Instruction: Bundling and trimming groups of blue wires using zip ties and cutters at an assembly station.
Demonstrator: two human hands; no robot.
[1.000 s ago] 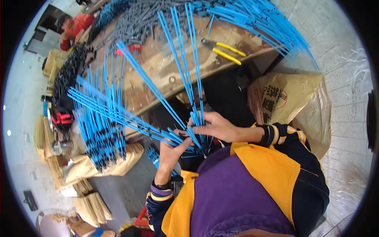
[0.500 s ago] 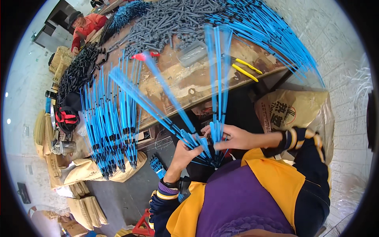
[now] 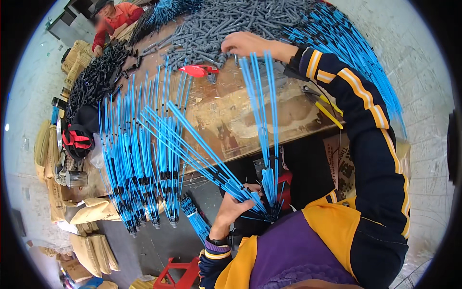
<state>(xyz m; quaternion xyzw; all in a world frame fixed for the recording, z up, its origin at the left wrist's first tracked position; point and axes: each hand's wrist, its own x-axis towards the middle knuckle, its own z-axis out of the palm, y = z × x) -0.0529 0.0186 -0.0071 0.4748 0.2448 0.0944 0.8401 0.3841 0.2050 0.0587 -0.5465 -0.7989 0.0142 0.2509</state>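
Note:
Low in front of my body, my left hand (image 3: 236,204) is closed around the lower part of a fanned cluster of thin blue rods (image 3: 190,154) with black bands. A second group of blue rods (image 3: 269,149) stands upright just right of it, untouched by my fingers. My right arm stretches over the table, and my right hand (image 3: 252,44) is at the near edge of a heap of grey plastic bolt-like pieces (image 3: 231,21). Its fingers are bent downward, with the tips partly hidden; what they grip cannot be made out.
Rows of blue rod assemblies (image 3: 139,178) lean along the table's (image 3: 207,111) left edge. A red packet (image 3: 195,71), yellow-handled pliers (image 3: 329,115) and black fittings (image 3: 91,79) lie on top. A co-worker (image 3: 115,21) sits far left. A red stool (image 3: 180,272) stands below.
My right hand has left the blue rods in front of me and reached up over the table to the grey heap. The left hand still holds its cluster, slightly lower.

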